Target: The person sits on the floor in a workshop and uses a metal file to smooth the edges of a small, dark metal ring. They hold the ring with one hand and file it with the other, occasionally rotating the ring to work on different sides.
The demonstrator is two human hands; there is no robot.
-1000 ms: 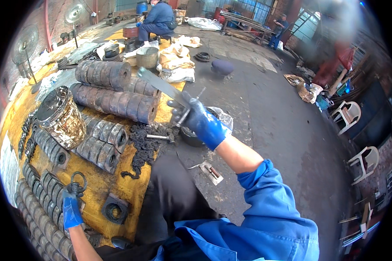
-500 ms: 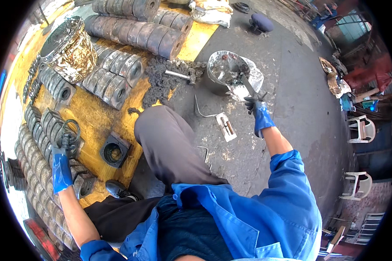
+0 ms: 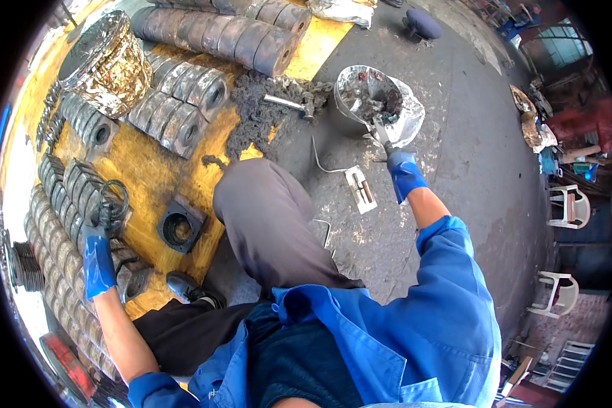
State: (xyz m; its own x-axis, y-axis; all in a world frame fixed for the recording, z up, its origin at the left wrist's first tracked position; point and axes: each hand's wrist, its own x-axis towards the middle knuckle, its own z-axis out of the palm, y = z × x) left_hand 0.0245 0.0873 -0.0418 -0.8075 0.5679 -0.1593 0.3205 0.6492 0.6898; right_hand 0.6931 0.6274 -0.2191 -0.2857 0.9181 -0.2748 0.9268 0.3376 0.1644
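My left hand [image 3: 97, 248], in a blue glove with blackened fingers, is closed on a thin black ring [image 3: 126, 195] above rows of dark metal blocks. My right hand [image 3: 404, 170], gloved the same way, grips a flat-bladed knife-like tool [image 3: 382, 132]. Its blade reaches into the near right side of a bucket [image 3: 347, 121] holding dark, lumpy material. White plastic lining [image 3: 412, 115] folds over the bucket's right rim. Between my hands, a square block [image 3: 192, 219] with a round bore lies on the yellow floor.
A hammer [image 3: 285, 103] lies by a heap of black material [image 3: 251, 119]. Nearer me are a flat trowel [image 3: 361, 190] and a bent metal rod [image 3: 319, 160]. A smeared drum [image 3: 109, 75] stands at far left beside rows of cylindrical blocks [image 3: 217, 44]. White chairs [image 3: 570, 206] stand at right.
My right hand has moved slightly forward and left, and the blade has gone deeper into the bucket. The left hand keeps hold of the ring. The whole view has shifted a little.
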